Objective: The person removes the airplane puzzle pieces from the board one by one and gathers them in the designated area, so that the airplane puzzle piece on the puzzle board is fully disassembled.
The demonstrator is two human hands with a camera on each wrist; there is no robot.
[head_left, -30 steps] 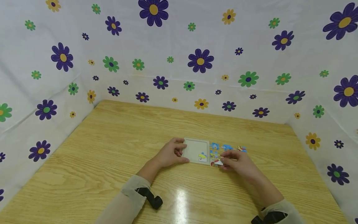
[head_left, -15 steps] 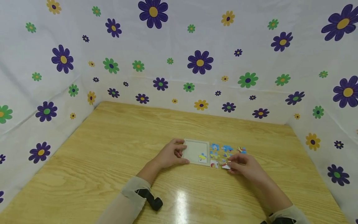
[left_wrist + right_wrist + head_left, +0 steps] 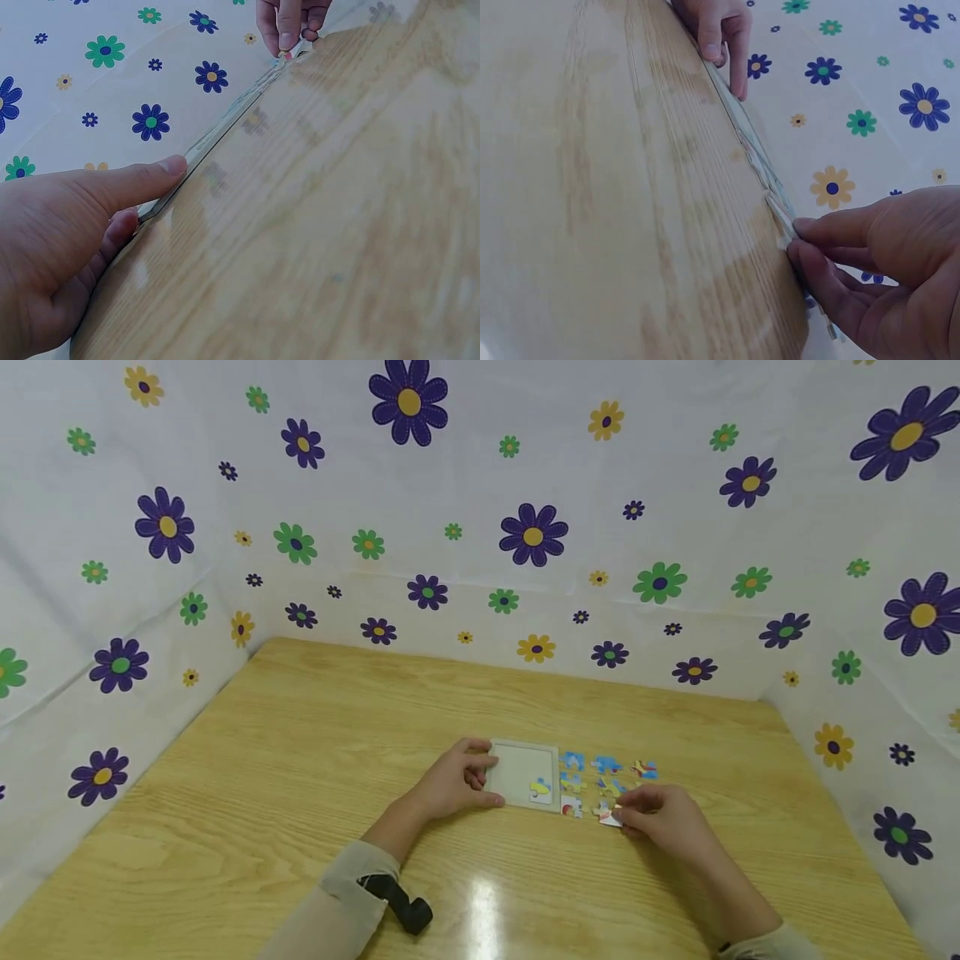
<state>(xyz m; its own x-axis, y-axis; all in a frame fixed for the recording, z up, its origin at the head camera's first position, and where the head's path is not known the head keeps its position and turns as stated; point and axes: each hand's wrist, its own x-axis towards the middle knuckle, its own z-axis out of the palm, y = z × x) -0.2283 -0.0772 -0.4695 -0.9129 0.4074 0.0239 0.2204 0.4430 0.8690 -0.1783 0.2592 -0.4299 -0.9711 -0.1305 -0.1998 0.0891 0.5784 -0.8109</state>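
My left hand [image 3: 452, 783] holds the left side of a pale square puzzle tray [image 3: 516, 767], thumb at the near corner and fingers toward the far one. One yellow, blue and white puzzle piece [image 3: 540, 790] lies in the tray's near right corner. My right hand [image 3: 670, 823] pinches the edge of a white and red jigsaw piece [image 3: 607, 815] between thumb and forefinger, low over the table right of the tray. In the right wrist view the pinched piece [image 3: 781, 217] appears slightly tilted. Its right edge is hidden by the fingertips.
Several loose jigsaw pieces [image 3: 606, 765] lie in rough rows right of the tray; my right hand may cover part of that area. The wooden table [image 3: 337, 718] is bordered by a white flowered cloth [image 3: 450, 468] at the back and sides.
My right hand has moved right and toward me with the white and red jigsaw piece, uncovering other pieces beside the tray. My left hand stays at the tray; the head view tilts slightly up.
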